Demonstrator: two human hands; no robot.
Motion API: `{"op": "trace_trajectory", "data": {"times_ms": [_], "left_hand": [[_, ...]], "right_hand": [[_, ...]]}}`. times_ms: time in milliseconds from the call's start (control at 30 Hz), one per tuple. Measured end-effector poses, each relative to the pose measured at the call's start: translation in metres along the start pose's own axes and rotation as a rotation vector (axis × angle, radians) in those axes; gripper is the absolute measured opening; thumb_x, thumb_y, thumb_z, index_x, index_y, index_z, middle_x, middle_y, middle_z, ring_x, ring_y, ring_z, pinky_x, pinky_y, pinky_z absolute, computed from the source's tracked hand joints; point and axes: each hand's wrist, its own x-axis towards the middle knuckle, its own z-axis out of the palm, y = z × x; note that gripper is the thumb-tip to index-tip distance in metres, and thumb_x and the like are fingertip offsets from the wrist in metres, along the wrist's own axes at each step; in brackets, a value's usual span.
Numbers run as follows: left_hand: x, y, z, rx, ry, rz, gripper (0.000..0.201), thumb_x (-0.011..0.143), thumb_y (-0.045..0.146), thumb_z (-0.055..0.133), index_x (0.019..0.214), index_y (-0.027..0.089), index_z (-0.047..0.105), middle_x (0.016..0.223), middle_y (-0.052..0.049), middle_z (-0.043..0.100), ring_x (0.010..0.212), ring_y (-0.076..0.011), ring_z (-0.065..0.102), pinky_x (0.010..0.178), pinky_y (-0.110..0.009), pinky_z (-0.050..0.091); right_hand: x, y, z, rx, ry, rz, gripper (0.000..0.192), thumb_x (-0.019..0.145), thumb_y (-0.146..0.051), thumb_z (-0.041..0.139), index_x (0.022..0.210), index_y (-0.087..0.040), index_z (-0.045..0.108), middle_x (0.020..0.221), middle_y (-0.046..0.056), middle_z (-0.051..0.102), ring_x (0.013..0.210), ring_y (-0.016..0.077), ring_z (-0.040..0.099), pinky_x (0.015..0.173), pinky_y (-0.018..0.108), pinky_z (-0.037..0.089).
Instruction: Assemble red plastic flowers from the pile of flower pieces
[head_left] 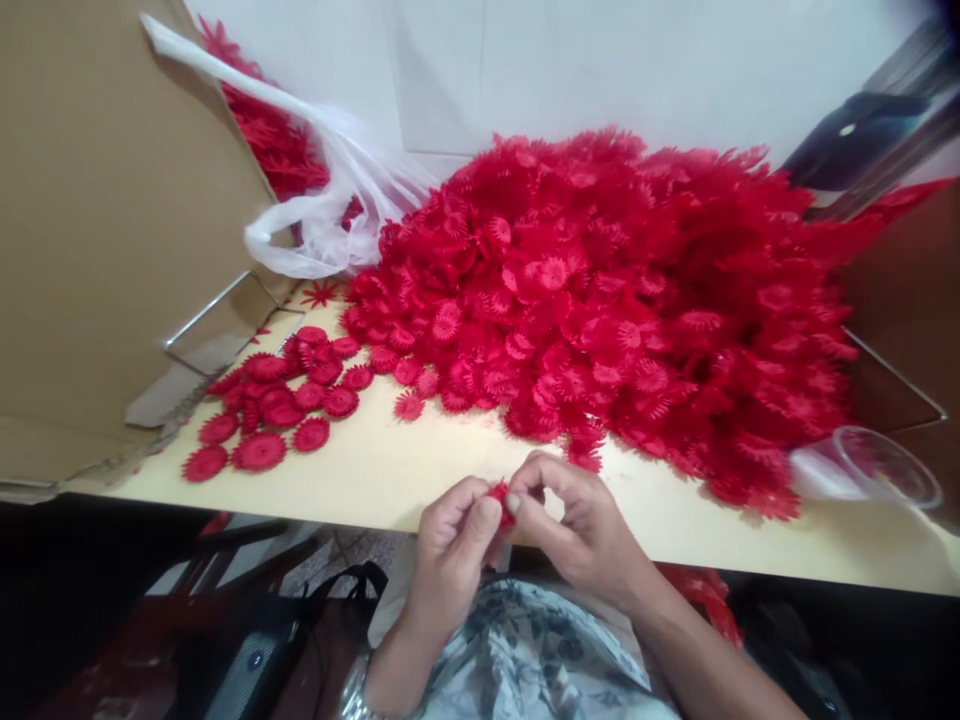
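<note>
My left hand [450, 545] and my right hand [577, 520] meet at the table's near edge, both pinching one small red plastic flower piece [500, 498], which is mostly hidden by my fingers. Just beyond them a large heap of red plastic flower pieces [615, 300] covers the middle and right of the pale table [375, 470]. To the left lies a smaller flat group of red flower discs [277, 400], apart from the heap.
A big cardboard box [97, 220] stands at the left. A white plastic bag [330, 215] with more red pieces rests against it. A clear plastic cup [877, 470] lies at the right edge. A white wall is behind. Dark bags sit below the table.
</note>
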Motion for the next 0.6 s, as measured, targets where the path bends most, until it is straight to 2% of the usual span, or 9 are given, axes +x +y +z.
{"op": "trace_trajectory", "data": {"times_ms": [100,200,300,367,433,500,533,600], "left_hand": [[0.0,0.002,0.004,-0.024,0.055,0.004,0.034,0.081,0.043,0.059,0.062,0.016,0.052,0.053,0.004,0.048,0.044,-0.0056,0.042,0.041,-0.018,0.029],[0.001,0.007,0.008,-0.098,0.159,0.007,0.034,0.076,0.044,0.064,0.061,0.016,0.052,0.053,0.003,0.052,0.041,-0.0055,0.043,0.039,-0.017,0.03],[0.002,0.011,0.006,-0.157,0.249,0.044,0.032,0.075,0.042,0.066,0.061,0.016,0.053,0.052,0.003,0.053,0.041,-0.0063,0.046,0.038,-0.017,0.032],[0.003,0.013,0.003,-0.16,0.211,0.038,0.028,0.075,0.039,0.066,0.064,0.015,0.056,0.052,0.002,0.055,0.042,-0.0079,0.049,0.039,-0.018,0.035],[0.005,0.014,0.002,-0.165,0.141,0.003,0.023,0.075,0.036,0.066,0.069,0.015,0.059,0.052,0.002,0.057,0.043,-0.0095,0.051,0.04,-0.019,0.038],[0.007,0.015,0.002,-0.185,0.123,-0.023,0.02,0.074,0.033,0.066,0.072,0.014,0.06,0.052,0.001,0.058,0.043,-0.0099,0.052,0.04,-0.02,0.039],[0.008,0.016,0.002,-0.191,0.132,-0.029,0.017,0.073,0.03,0.067,0.072,0.014,0.06,0.053,0.001,0.059,0.043,-0.0098,0.052,0.04,-0.02,0.039],[0.011,0.017,0.004,-0.194,0.15,-0.043,0.013,0.072,0.026,0.066,0.072,0.014,0.06,0.054,0.001,0.06,0.042,-0.0095,0.052,0.04,-0.02,0.04]], "right_hand": [[-0.001,0.002,0.005,-0.04,0.157,-0.036,0.015,0.086,-0.022,0.05,0.072,-0.019,0.051,0.063,-0.003,0.051,0.058,0.01,0.048,0.054,0.022,0.038],[0.002,0.005,0.003,-0.063,0.279,-0.082,0.013,0.087,-0.022,0.049,0.075,-0.019,0.051,0.064,-0.002,0.051,0.058,0.0104,0.048,0.054,0.023,0.039],[0.014,0.012,-0.018,-0.14,0.502,-0.104,0.011,0.088,-0.025,0.049,0.078,-0.021,0.051,0.064,-0.002,0.051,0.057,0.0112,0.048,0.052,0.023,0.039],[0.026,0.016,-0.039,-0.361,0.629,-0.122,0.01,0.087,-0.027,0.051,0.08,-0.021,0.054,0.064,-0.001,0.052,0.056,0.0124,0.048,0.053,0.025,0.04],[0.038,0.02,-0.058,-0.682,0.605,-0.177,0.013,0.085,-0.029,0.051,0.084,-0.019,0.059,0.074,0.004,0.058,0.067,0.0168,0.053,0.064,0.031,0.044],[0.044,0.021,-0.068,-0.864,0.583,-0.212,0.018,0.085,-0.03,0.051,0.093,-0.017,0.062,0.086,0.009,0.061,0.079,0.0214,0.056,0.073,0.036,0.045],[0.043,0.021,-0.069,-0.867,0.578,-0.216,0.021,0.085,-0.03,0.051,0.097,-0.017,0.062,0.091,0.01,0.061,0.082,0.0222,0.057,0.075,0.037,0.045],[0.036,0.018,-0.061,-0.726,0.498,-0.208,0.021,0.087,-0.03,0.051,0.1,-0.018,0.062,0.093,0.009,0.062,0.082,0.0204,0.058,0.074,0.034,0.046]]}}
